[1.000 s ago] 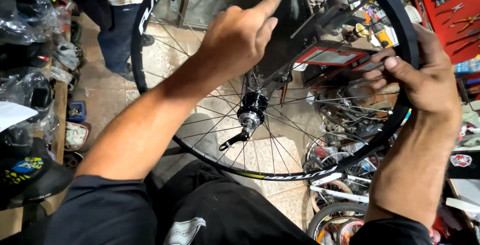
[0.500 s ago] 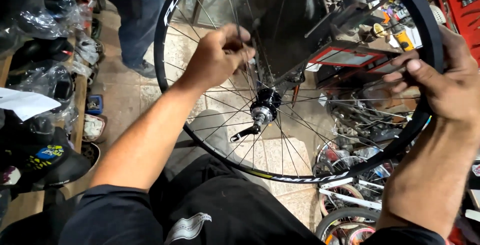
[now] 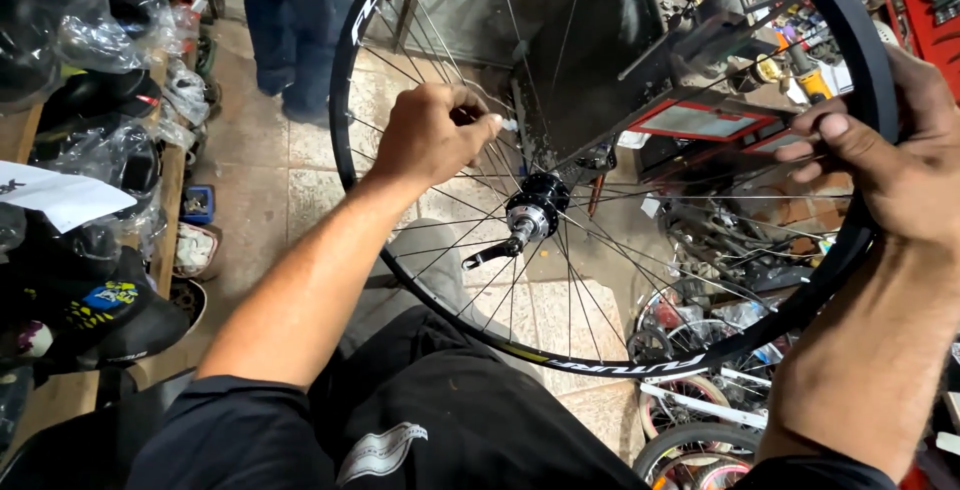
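- The bicycle wheel [image 3: 640, 250] fills the centre and right of the frame, stood upright on the person's lap, its axle pointing towards the camera.
- The right hand [image 3: 890, 165], far right, is clamped on the black rim [image 3: 350, 100].
- The left hand [image 3: 430, 135], upper centre, has its fingers pinched together on a spoke [image 3: 470, 205] above the hub [image 3: 530, 212].
- This looks like spoke-by-spoke checking; the next move calls for a steady rim and a small turn.
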